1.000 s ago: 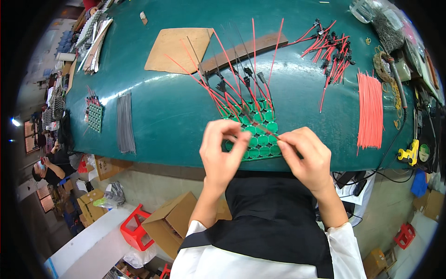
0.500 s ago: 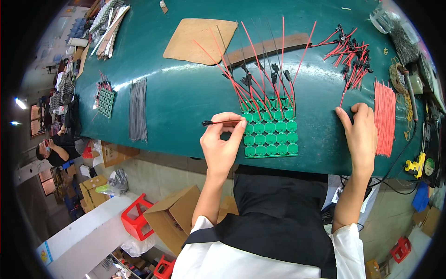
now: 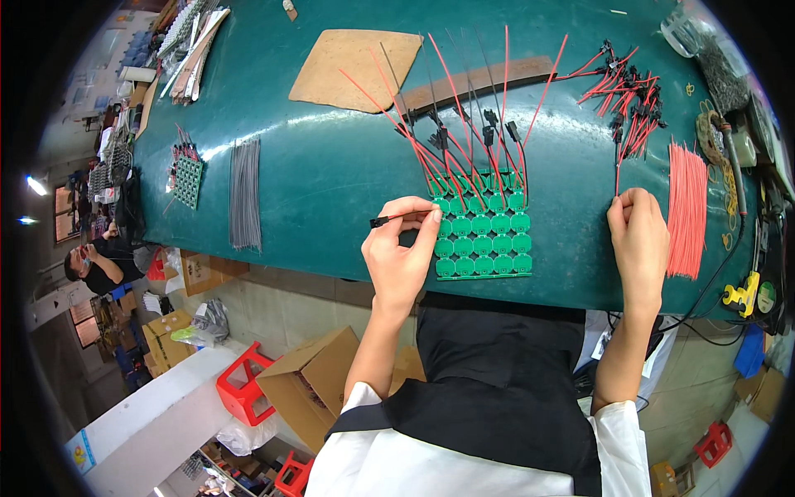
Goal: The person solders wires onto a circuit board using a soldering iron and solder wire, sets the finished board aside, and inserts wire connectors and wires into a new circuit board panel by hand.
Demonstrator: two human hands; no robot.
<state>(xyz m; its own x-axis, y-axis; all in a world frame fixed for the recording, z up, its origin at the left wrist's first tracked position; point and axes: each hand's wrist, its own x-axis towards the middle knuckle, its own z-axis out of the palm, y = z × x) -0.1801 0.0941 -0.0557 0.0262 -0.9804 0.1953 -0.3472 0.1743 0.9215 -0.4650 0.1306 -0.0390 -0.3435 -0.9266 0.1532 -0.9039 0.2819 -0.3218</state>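
Observation:
My left hand (image 3: 392,253) pinches a connector lead with a black plug (image 3: 378,222); its wire end lies by the left edge of a green circuit board panel (image 3: 482,246). That panel lies flat on the table, made of rows of small rounded boards. Red and black wires with black plugs (image 3: 490,124) rise from its far rows. Off to the right, my right hand (image 3: 639,236) has its fingers closed on the end of another connector lead (image 3: 618,166), which stretches back to a pile of red and black leads (image 3: 633,112).
A bundle of red wires (image 3: 687,211) lies right of my right hand; a dark grey bundle (image 3: 245,195) and a smaller wired panel (image 3: 188,182) lie left. Behind the panel are a brown bar (image 3: 489,85) and a tan sheet (image 3: 356,70). A yellow-handled tool (image 3: 741,294) sits far right.
My right hand's fingers have closed from a looser pose onto the lead at the pile. The left hand has shifted slightly, still pinching its lead.

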